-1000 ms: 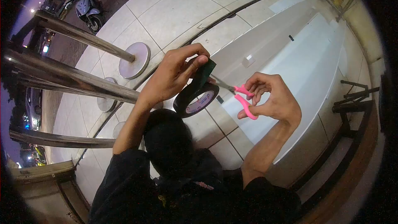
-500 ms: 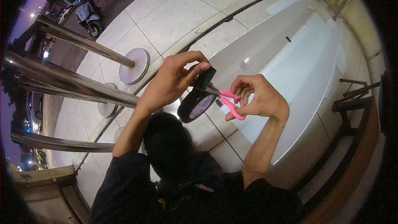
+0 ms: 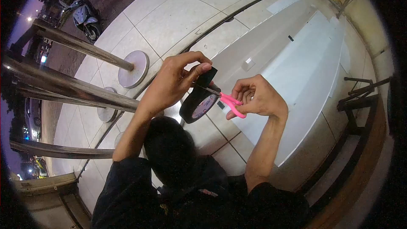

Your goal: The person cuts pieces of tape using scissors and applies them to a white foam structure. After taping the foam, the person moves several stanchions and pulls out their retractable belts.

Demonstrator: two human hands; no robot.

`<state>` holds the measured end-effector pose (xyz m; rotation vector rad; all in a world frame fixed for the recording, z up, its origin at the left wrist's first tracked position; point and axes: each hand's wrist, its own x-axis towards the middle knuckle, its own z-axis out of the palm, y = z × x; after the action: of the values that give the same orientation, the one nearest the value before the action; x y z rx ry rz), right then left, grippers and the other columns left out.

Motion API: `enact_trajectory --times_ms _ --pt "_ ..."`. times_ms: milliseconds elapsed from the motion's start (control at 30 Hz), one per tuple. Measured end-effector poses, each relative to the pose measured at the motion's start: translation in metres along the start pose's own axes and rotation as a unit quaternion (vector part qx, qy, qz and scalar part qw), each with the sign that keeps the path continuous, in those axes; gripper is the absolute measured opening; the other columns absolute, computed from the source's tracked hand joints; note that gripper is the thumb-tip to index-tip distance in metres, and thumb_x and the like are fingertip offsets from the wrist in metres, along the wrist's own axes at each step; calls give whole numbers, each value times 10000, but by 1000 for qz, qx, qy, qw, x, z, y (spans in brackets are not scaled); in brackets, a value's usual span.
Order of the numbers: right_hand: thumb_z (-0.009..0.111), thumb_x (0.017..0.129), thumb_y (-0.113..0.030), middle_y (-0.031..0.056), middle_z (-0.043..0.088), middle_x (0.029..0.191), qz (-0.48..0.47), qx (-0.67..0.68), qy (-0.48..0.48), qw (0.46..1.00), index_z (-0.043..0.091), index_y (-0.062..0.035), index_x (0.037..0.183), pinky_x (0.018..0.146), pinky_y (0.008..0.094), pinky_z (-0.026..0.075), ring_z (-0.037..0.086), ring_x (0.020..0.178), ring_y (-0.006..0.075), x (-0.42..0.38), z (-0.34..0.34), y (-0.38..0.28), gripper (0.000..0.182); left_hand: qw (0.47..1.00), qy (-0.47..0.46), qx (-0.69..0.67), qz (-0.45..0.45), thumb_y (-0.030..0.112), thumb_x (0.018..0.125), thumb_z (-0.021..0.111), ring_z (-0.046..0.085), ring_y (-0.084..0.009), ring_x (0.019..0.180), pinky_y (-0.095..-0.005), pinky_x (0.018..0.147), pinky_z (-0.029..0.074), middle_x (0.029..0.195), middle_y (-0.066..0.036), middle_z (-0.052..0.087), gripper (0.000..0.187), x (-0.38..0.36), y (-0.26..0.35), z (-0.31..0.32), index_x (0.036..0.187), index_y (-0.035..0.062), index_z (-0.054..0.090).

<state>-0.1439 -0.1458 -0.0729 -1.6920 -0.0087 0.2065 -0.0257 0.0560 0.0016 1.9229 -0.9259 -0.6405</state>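
A roll of black tape [image 3: 185, 112] with a printed paper core hangs below my left hand [image 3: 174, 78], which pinches the tape's loose end between thumb and fingers. Pink-handled scissors [image 3: 231, 103] are in my right hand [image 3: 263, 97], thumb and fingers at the handle loops. Their blades lie across the black strip just below my left thumb, and the handles are close together. The tips are partly hidden by the tape and my left hand.
A long white panel with raised sides [image 3: 292, 76] lies on the tiled floor at the right, with small black tape pieces [image 3: 291, 38] on it. Metal posts with round bases [image 3: 133, 69] stand at the left. A dark metal-framed bench [image 3: 360, 118] is at the far right.
The scissor handles have come together, closing the blades on the tape strip. My right hand has shifted slightly left, and the whole view has moved a little.
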Motion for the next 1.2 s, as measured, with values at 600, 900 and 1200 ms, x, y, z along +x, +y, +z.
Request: enact_trajectory --times_ms 600,900,1200 --pt "828 702 -103 49 609 576 179 120 400 891 611 14 690 421 193 399 528 460 77 -71 57 111 247 984 -30 -135 114 174 965 545 598 -182 1028 -309 856 485 1040 -137 642 235 54 -5 29 1104 -15 547" --pt "889 556 -188 139 606 856 252 43 729 635 558 52 962 749 399 518 625 804 293 16 78 335 577 973 -109 -66 194 209 994 462 603 -198 953 -332 893 447 1005 -127 637 277 105 25 41 1047 -33 587" --pt "758 731 -372 200 638 929 452 -71 679 574 601 -11 959 752 498 471 614 838 372 33 15 281 454 965 -210 -112 107 39 882 621 620 -154 912 -293 846 480 937 -100 661 88 140 152 -14 936 -30 623"
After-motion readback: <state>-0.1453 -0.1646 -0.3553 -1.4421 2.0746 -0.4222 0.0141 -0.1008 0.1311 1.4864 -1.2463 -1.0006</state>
